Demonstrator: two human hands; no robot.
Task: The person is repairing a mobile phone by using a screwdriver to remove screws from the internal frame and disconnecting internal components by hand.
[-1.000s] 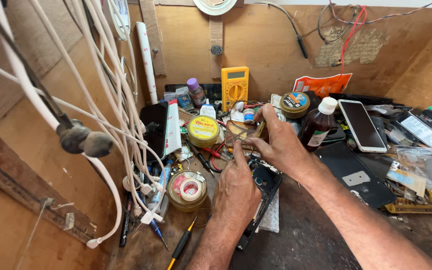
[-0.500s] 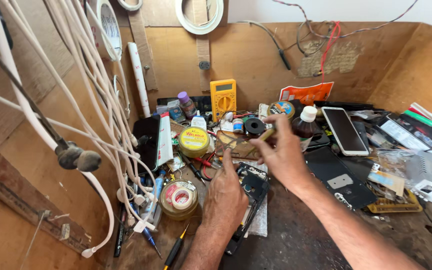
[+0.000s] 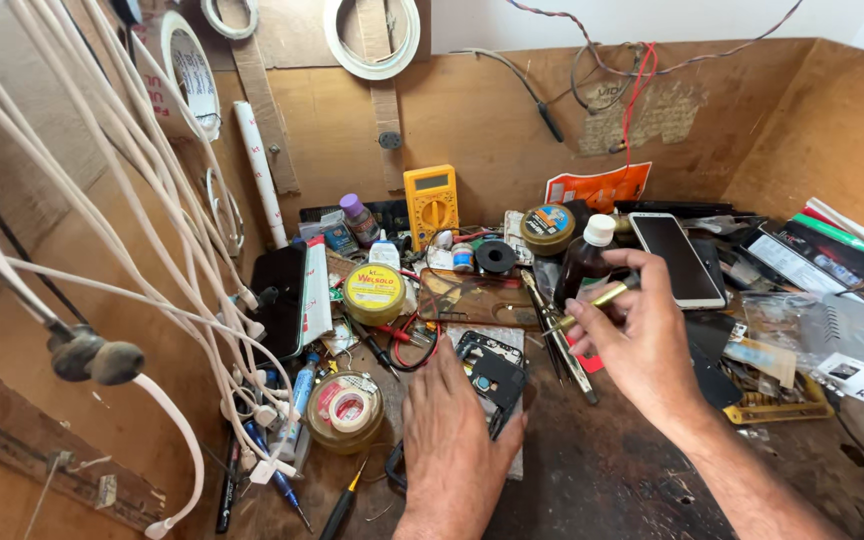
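Cluttered wooden desk [image 3: 602, 480] fills the frame. Low centre, the left hand [image 3: 452, 440] lies flat, fingers spread, pinning an opened phone [image 3: 492, 375] steady; right hand [image 3: 642, 340], fingers pinched around a brass-tipped tool [image 3: 592, 300], hovers just right of it.

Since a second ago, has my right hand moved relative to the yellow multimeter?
Yes. The right hand has shifted right, away from the yellow multimeter, and now holds a brass-coloured tool near the brown bottle.

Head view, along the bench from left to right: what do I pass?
White cables → tape tin → left hand → opened phone → right hand holding brass tool → white phone → grey box.
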